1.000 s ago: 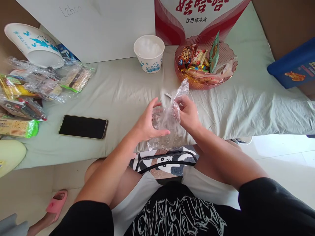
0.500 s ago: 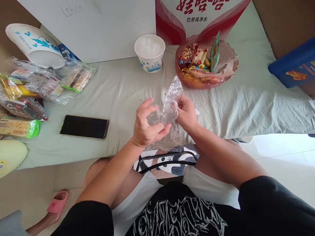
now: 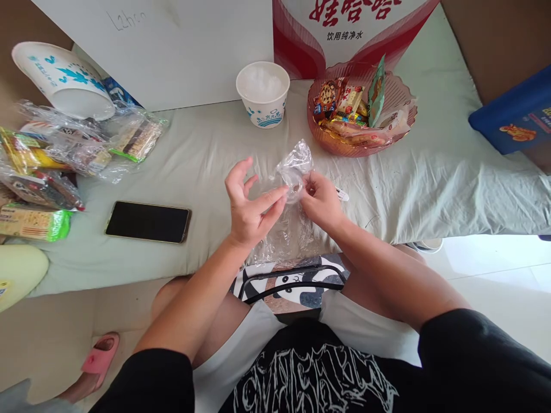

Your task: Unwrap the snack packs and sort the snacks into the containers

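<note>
My right hand pinches the edge of a thin clear plastic bag. The bag is crumpled at the top, and its lower part hangs down toward the cloth edge. Left of the bag, my left hand has its fingers spread. Its fingertips reach the side of the plastic; whether they press on it I cannot tell. Beside my right hand lies a small white object, partly hidden by the hand, its kind unclear. Behind the bag stands a white paper cup with something whitish and translucent inside.
A pink glass bowl with wrapped snacks stands at the back right. On the left are a black phone, several packaged snacks and a tipped paper bucket. A white box stands behind. A person's foot wears a pink slipper.
My left hand has shifted slightly left and up, its fingers more spread. The bag's top has dropped and leans more to the left; my right hand keeps hold of it, moving slightly left.
</note>
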Action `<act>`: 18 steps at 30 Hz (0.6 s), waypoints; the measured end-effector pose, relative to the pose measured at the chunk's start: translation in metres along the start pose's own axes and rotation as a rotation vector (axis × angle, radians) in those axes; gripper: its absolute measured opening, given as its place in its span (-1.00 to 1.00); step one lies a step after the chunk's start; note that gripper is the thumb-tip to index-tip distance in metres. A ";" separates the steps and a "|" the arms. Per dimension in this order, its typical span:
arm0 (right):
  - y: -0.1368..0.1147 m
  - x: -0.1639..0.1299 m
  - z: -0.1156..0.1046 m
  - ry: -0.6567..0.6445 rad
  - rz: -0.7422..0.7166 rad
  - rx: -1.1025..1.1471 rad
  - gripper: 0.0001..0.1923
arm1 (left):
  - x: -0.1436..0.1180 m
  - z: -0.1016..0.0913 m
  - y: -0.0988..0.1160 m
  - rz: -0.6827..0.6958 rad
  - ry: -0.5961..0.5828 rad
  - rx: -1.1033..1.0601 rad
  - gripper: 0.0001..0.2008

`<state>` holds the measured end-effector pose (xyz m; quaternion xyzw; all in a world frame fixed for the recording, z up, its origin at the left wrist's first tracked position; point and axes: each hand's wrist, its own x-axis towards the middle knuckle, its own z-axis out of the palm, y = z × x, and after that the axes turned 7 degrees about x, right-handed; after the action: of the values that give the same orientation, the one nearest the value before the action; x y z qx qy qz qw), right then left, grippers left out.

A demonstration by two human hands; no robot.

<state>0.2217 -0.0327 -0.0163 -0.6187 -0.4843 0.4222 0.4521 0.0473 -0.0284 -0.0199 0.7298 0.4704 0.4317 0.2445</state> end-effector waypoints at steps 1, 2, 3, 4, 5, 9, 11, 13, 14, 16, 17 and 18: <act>0.000 0.000 0.000 0.002 0.001 -0.002 -0.80 | 0.001 -0.002 0.001 -0.003 0.019 -0.022 -0.66; -0.001 0.000 -0.001 0.005 -0.002 -0.005 -0.78 | 0.001 -0.003 0.002 -0.013 0.040 -0.040 -0.64; -0.001 0.000 -0.001 0.006 -0.006 -0.011 -0.76 | 0.002 -0.005 0.003 -0.029 0.064 -0.056 -0.62; -0.001 0.000 -0.002 0.004 -0.008 -0.017 -0.75 | 0.004 -0.006 0.002 -0.054 0.091 -0.077 -0.60; -0.001 0.000 -0.003 -0.001 -0.007 -0.024 -0.74 | 0.005 -0.007 0.001 -0.090 0.117 -0.109 -0.60; -0.001 0.000 -0.005 -0.027 0.004 -0.007 -0.75 | 0.014 -0.010 -0.011 -0.311 0.174 -0.416 -0.70; 0.000 0.000 -0.005 -0.044 -0.001 0.042 -0.76 | 0.017 -0.013 -0.018 -0.442 0.072 -0.605 -0.43; 0.001 0.000 -0.005 -0.056 -0.006 0.090 -0.77 | 0.019 -0.017 -0.022 -0.523 -0.102 -0.722 0.02; 0.002 0.000 -0.006 -0.055 -0.008 0.104 -0.77 | 0.019 -0.018 -0.023 -0.539 -0.197 -0.749 0.20; 0.004 0.001 -0.006 -0.038 -0.006 0.111 -0.76 | 0.018 -0.019 -0.024 -0.545 -0.373 -0.763 0.40; 0.004 0.001 -0.007 -0.028 -0.006 0.110 -0.75 | 0.016 -0.019 -0.023 -0.549 -0.444 -0.757 0.42; 0.005 0.001 -0.007 -0.022 -0.012 0.111 -0.74 | 0.015 -0.017 -0.022 -0.559 -0.491 -0.736 0.40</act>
<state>0.2301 -0.0333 -0.0196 -0.5854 -0.4687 0.4524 0.4827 0.0245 -0.0059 -0.0221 0.5220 0.3930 0.3030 0.6937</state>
